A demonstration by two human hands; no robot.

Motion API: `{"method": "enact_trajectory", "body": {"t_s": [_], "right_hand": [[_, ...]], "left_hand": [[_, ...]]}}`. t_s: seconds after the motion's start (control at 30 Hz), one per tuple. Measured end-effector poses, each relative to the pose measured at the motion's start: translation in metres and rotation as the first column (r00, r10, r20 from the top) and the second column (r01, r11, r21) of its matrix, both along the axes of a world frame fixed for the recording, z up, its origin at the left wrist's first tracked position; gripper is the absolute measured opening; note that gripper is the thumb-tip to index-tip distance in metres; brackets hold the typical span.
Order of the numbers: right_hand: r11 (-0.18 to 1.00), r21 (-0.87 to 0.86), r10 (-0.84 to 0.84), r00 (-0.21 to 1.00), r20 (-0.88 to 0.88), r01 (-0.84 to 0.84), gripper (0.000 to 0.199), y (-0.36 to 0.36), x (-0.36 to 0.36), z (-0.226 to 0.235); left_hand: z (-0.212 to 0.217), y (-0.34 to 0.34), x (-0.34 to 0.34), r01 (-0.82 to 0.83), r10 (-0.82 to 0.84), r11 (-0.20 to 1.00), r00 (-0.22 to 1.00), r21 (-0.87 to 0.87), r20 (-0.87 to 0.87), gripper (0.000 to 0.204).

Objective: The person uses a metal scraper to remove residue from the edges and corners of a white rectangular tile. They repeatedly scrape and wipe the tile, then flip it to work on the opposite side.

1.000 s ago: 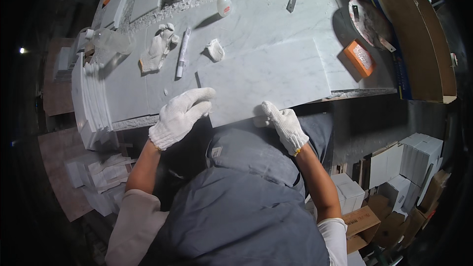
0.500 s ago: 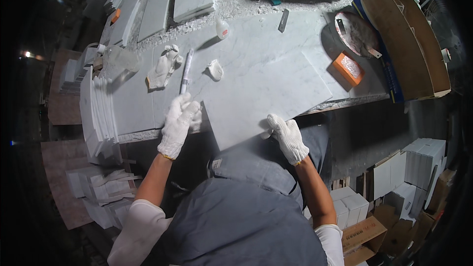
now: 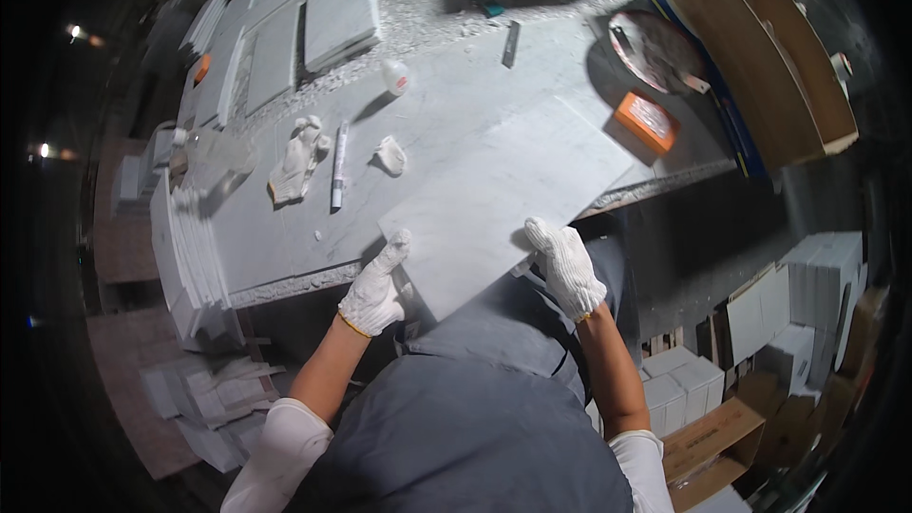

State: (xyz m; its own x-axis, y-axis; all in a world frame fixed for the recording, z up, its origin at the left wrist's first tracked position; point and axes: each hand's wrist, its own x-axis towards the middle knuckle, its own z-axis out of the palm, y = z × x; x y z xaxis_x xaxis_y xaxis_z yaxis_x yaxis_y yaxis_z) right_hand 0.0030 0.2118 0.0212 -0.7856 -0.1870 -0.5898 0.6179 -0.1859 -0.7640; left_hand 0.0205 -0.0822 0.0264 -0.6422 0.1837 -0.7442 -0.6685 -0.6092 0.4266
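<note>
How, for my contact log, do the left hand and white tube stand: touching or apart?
Apart: the head view shows pale tabletop between left hand and white tube.

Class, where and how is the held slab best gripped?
Probably grip the slab by the two edges meeting at its near corner, from the person's side: left hand on the short edge, right hand on the long one, thumbs on top. It is flat, and that corner juts past the table, leaving its underside reachable.
</note>
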Motion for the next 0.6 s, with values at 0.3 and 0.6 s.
{"method": "enact_trajectory", "body": {"t_s": [0.3,0.6], "right_hand": [[0.995,0.082,-0.03,0.972,-0.234,0.05,0.068,-0.008,-0.015,0.03],[0.969,-0.143,-0.237,0.911,-0.337,0.2,0.058,-0.027,-0.032,0.03]], "left_hand": [[0.02,0.017,-0.012,-0.015,0.014,0.998,1.0,-0.056,-0.023,0.02],[0.041,0.016,-0.02,0.236,-0.241,0.964,0.97,0.127,0.028,0.039]]}}
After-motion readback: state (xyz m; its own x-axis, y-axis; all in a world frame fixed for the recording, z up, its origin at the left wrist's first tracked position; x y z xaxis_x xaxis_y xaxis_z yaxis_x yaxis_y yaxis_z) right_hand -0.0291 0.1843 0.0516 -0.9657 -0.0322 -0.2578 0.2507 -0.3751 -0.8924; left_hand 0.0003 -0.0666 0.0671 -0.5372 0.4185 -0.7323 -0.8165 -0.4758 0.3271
